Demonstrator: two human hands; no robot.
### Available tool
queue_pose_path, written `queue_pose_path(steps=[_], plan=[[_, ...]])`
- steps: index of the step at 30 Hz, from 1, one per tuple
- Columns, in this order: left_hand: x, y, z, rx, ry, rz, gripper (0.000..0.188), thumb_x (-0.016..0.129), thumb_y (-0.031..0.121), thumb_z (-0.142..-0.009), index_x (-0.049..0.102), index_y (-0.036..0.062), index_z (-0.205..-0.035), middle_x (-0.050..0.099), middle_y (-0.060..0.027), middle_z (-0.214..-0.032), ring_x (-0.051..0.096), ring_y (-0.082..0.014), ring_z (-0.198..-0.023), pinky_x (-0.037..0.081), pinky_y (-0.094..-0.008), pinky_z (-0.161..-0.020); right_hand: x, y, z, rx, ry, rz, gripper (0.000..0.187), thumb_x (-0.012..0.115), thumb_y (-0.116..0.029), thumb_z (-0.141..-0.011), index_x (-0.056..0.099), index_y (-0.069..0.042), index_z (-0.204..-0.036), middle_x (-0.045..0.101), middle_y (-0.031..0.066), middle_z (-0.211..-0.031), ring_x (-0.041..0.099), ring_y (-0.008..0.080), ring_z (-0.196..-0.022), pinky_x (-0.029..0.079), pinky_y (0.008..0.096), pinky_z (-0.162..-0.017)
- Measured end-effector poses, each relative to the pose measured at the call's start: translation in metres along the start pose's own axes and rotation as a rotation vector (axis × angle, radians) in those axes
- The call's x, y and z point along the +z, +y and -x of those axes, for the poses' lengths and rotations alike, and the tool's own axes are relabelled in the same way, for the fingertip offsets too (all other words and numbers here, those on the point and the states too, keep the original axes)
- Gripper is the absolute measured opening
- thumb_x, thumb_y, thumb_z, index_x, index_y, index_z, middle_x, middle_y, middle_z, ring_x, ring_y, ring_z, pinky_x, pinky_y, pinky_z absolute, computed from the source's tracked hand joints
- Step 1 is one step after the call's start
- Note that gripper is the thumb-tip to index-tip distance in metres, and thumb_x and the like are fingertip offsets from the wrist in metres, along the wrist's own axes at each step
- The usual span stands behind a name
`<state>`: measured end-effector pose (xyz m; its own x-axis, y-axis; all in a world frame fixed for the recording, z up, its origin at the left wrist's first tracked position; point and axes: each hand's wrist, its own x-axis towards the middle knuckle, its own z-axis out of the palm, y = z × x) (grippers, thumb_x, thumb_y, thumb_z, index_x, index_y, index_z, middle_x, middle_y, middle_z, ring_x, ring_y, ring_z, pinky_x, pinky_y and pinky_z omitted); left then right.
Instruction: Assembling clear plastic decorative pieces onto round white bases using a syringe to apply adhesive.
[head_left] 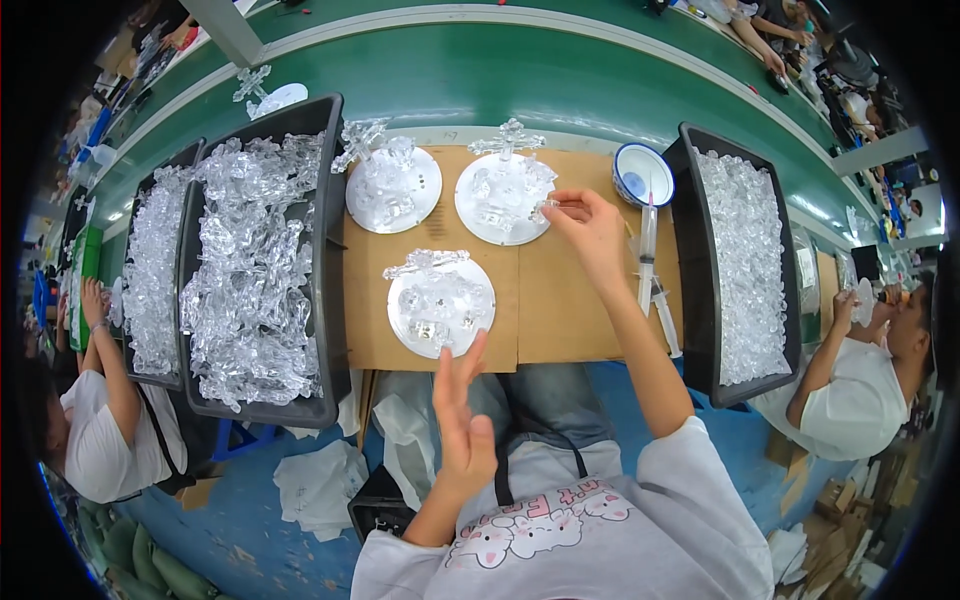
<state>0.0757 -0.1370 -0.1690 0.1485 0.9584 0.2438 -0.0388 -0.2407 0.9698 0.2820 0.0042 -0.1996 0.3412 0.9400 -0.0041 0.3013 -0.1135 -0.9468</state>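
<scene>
In the head view, the right hand point(597, 238) is pinching a small clear piece point(547, 207) between thumb and fingertips at the right edge of the far right plate point(473, 222). The left hand point(466, 445) is holding nothing; its fingers are reaching loosely extended to the lower rim of the near plate point(480, 278), though whether they are touching it I cannot tell. A third plate point(424, 206) is lying just left of the far right one. All three are sitting on cardboard point(570, 325), each carrying clear parts and a cross-shaped piece. A bowl point(630, 182) is standing near the right hand, with two syringes point(648, 240) lying below it. Black bins point(333, 255) of clear parts are flanking the cardboard.
</scene>
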Motion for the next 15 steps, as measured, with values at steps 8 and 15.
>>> queue_pose_path(steps=[8, 15], plan=[[-0.041, -0.004, 0.019, -0.082, 0.055, -0.025, 0.058, 0.031, 0.033, -0.094, 0.008, 0.0026, -0.139, 0.035, -0.0239, -0.134, 0.038, -0.0340, -0.121, 0.032, -0.0418, -0.095, 0.016, 0.021, -0.020, 0.032, -0.019, 0.085, 0.032, 0.071, -0.020, -0.070, 0.063, 0.002, -0.090, 0.065, 0.0086, -0.082, 0.062, 0.0129, -0.075, 0.048, 0.0234, -0.068], [-0.044, 0.005, 0.020, -0.141, 0.097, -0.085, 0.062, 0.032, 0.040, -0.094, 0.012, 0.0011, -0.138, 0.041, -0.0230, -0.129, 0.047, -0.0313, -0.112, 0.039, -0.0405, -0.089, 0.030, 0.040, -0.018, 0.003, -0.003, 0.099, 0.032, 0.072, -0.019, -0.070, 0.059, 0.001, -0.092, 0.059, 0.0044, -0.072, 0.056, 0.0085, -0.059, 0.044, 0.0205, -0.050]])
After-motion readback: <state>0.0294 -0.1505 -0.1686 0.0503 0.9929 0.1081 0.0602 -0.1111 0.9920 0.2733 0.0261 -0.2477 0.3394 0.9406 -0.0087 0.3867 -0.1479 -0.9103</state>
